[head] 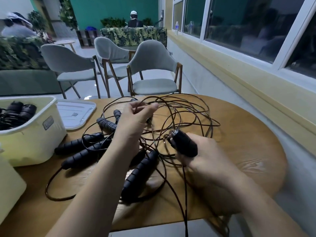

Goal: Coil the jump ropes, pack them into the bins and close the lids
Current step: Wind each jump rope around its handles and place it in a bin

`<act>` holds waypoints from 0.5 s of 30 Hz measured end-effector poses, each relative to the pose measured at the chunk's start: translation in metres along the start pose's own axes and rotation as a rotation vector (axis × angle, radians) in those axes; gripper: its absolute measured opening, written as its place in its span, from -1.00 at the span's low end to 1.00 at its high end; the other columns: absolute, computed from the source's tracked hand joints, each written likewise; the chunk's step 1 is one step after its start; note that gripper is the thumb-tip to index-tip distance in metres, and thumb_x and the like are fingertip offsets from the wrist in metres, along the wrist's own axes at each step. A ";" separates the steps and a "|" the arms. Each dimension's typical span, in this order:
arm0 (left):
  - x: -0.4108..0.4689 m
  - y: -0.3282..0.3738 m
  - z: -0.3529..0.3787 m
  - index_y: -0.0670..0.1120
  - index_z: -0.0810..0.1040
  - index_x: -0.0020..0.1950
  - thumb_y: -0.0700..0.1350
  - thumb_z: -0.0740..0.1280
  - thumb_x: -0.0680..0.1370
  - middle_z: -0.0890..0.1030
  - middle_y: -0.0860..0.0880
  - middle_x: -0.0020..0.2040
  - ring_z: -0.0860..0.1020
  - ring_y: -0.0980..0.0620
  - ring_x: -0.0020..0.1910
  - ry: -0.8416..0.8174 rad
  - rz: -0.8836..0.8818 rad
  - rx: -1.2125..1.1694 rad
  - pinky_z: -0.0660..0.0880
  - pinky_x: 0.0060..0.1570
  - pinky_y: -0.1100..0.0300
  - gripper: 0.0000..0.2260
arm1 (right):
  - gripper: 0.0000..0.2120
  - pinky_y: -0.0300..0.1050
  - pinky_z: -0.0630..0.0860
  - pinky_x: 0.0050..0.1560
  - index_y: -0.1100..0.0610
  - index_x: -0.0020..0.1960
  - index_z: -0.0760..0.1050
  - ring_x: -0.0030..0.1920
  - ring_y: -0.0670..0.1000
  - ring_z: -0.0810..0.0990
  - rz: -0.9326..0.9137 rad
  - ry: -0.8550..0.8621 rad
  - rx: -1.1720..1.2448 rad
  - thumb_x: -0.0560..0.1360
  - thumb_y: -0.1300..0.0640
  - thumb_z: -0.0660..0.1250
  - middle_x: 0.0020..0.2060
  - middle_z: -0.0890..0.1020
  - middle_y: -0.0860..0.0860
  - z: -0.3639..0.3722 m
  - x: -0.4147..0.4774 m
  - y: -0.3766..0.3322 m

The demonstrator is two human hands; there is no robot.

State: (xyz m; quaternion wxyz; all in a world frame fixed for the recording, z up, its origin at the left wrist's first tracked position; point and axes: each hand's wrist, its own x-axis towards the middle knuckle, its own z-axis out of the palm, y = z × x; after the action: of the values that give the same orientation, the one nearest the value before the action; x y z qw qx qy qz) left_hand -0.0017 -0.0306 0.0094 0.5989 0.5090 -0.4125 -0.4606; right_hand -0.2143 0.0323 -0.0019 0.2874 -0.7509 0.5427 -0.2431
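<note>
At the left edge of the wooden table (248,142) I see a cream bin (34,139) standing open, with packed ropes (15,108) inside it. Its white lid (75,113) lies flat on the table just behind the bin. Toward the table's middle, several loose handles (80,143) lie side by side, their thin dark tangled cords (171,106) spreading across the far half of the table. Above that tangle the left hand (135,120) is raised, thumb and fingertips pinched together on one strand. Nearer the table's right side, the right hand (205,156) is clamped around a black handle (183,142), its end pointing up and left. Beyond the table's far edge stand grey chairs (153,69).
</note>
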 end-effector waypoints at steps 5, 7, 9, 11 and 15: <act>-0.006 0.017 -0.022 0.08 0.53 0.31 0.09 0.59 0.49 0.63 0.04 0.28 0.60 0.12 0.28 0.017 0.182 0.037 0.46 0.19 0.20 -0.55 | -0.74 0.10 0.66 0.00 -0.14 0.12 0.46 -0.03 -0.01 0.63 -0.026 -0.072 -0.305 0.56 -0.08 0.52 -0.04 0.64 -0.12 -0.010 -0.006 0.005; -0.011 0.020 -0.027 0.13 0.57 0.28 0.10 0.58 0.48 0.63 0.07 0.29 0.58 0.17 0.32 -0.007 0.252 0.094 0.48 0.31 0.16 -0.59 | -0.70 0.08 0.67 -0.02 -0.14 0.13 0.41 -0.04 -0.01 0.63 -0.041 -0.073 -0.377 0.55 -0.08 0.51 -0.03 0.63 -0.11 -0.015 -0.011 0.001; -0.021 0.024 -0.030 0.14 0.64 0.23 0.07 0.57 0.51 0.67 0.08 0.24 0.60 0.19 0.29 -0.066 0.288 0.145 0.48 0.35 0.14 -0.69 | -0.67 0.04 0.67 -0.05 -0.15 0.14 0.37 -0.06 -0.02 0.63 -0.040 -0.056 -0.403 0.56 -0.04 0.51 -0.03 0.62 -0.10 -0.021 -0.015 -0.005; -0.031 0.028 -0.030 0.10 0.67 0.21 0.05 0.54 0.55 0.70 0.04 0.19 0.64 0.14 0.23 -0.127 0.294 0.190 0.50 0.27 0.17 -0.76 | -0.68 0.02 0.66 -0.09 -0.16 0.12 0.37 -0.09 -0.03 0.62 -0.067 -0.033 -0.435 0.56 -0.01 0.50 -0.04 0.62 -0.10 -0.024 -0.021 -0.011; -0.062 0.039 -0.026 -0.06 0.63 0.26 0.04 0.38 0.67 0.74 -0.04 0.14 0.69 0.05 0.18 -0.315 0.233 0.202 0.60 0.15 0.18 -0.75 | -0.68 0.00 0.64 -0.15 -0.17 0.12 0.38 -0.10 -0.04 0.61 -0.126 0.019 -0.432 0.55 0.01 0.51 -0.06 0.62 -0.12 -0.030 -0.028 -0.025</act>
State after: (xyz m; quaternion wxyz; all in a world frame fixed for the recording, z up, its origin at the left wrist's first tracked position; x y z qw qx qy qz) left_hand 0.0140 0.0382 0.0427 0.5222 0.4371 -0.6009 -0.4185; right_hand -0.2259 0.0599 0.0357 0.0990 -0.8250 0.5370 -0.1455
